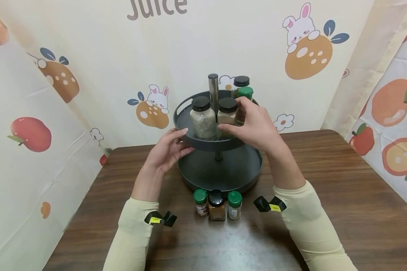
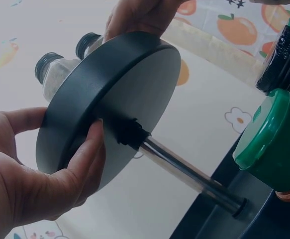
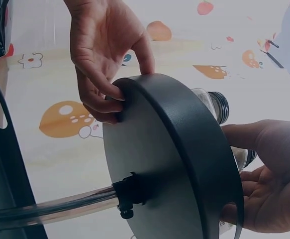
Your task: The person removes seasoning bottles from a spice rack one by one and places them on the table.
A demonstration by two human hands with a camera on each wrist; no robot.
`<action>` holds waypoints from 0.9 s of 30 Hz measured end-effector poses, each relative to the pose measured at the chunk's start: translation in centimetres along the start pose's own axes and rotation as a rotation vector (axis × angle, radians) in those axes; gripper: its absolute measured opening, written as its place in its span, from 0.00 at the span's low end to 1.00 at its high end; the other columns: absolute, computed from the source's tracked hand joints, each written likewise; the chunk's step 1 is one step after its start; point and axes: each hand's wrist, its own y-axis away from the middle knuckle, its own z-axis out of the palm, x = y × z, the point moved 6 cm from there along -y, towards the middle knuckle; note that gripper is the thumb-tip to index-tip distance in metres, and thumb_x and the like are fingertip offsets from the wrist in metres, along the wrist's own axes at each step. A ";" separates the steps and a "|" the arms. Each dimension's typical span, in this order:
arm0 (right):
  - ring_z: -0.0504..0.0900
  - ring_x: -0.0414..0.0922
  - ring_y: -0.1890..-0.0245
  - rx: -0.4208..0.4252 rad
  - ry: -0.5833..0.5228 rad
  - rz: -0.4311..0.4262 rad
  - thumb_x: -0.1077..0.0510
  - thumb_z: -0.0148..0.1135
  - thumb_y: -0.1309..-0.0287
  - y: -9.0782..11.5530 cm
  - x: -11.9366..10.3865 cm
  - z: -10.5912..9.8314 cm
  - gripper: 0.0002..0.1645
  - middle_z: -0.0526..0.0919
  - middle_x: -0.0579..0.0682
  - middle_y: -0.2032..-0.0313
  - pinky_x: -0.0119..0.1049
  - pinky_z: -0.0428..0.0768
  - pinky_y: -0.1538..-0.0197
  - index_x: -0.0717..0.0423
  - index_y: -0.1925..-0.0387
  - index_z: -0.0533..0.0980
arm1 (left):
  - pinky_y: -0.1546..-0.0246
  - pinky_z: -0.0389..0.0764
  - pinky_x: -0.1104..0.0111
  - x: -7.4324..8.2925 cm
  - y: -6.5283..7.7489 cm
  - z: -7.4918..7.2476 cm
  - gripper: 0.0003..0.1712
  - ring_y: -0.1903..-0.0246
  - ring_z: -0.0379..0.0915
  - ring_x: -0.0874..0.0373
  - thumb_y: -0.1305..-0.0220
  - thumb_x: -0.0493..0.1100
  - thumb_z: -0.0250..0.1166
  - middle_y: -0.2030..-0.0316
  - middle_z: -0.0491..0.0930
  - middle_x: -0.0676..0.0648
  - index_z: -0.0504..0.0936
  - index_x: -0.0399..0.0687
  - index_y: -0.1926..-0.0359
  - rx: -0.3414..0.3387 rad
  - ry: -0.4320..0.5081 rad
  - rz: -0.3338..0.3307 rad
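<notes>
A two-tier dark grey turntable rack has its upper tray (image 1: 203, 144) above a wider lower tray (image 1: 220, 175), joined by a metal post (image 2: 179, 169). My left hand (image 1: 166, 150) grips the upper tray's left front rim, thumb over the edge and fingers underneath. Over the same tray, my right hand (image 1: 257, 126) holds a black-lidded spice jar (image 1: 228, 106) between thumb and fingers. Left of it stands a larger clear jar (image 1: 203, 122) of pale contents, also black-lidded. Behind the right hand are a green-capped jar (image 1: 245, 92) and another black-lidded jar (image 1: 241, 81).
In front of the lower tray, three small jars stand on the wooden table (image 1: 325, 188): a green-capped one (image 1: 201, 203), a black-capped one with orange-brown contents (image 1: 217, 210), and another green-capped one (image 1: 234, 206). Fruit-printed cloth (image 1: 224, 37) hangs behind and at both sides.
</notes>
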 end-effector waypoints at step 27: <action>0.83 0.41 0.64 0.022 -0.086 -0.041 0.44 0.78 0.55 0.2 0.1 -0.1 0.39 0.87 0.50 0.62 0.45 0.82 0.62 0.55 0.45 0.72 | 0.56 0.86 0.63 0.0 -0.1 0.0 0.36 0.57 0.80 0.50 0.29 0.41 0.58 0.56 0.75 0.43 0.52 0.35 0.28 -0.012 0.008 0.006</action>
